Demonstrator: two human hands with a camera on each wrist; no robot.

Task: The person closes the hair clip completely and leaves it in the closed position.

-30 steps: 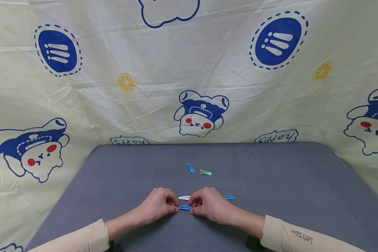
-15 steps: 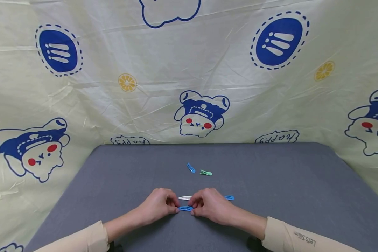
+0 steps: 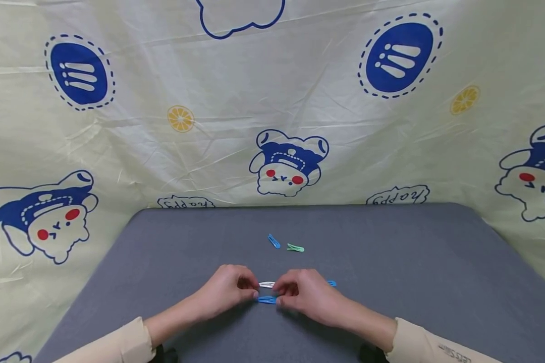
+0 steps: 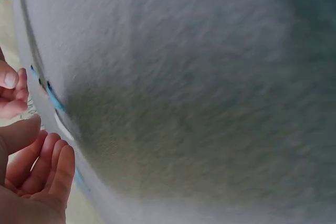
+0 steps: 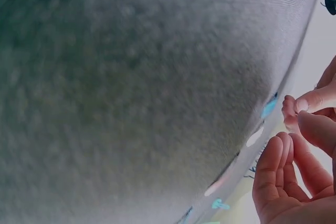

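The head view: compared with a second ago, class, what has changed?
The left hand and right hand have lifted slightly, apparently letting go of the near blue clip. That clip, the white clip and the green clip stayed put.

Grey surface (image 3: 399,267), near blue hair clip (image 3: 267,300), white clip (image 3: 266,285) just beyond, slanted blue clip (image 3: 274,241) beside green clip (image 3: 295,247), half-hidden blue clip (image 3: 332,283).

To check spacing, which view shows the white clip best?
The head view: the white clip shows its long outline, though the right hand may hide one end. The left wrist view gives a thin sliver; the right wrist view, a blurred patch.
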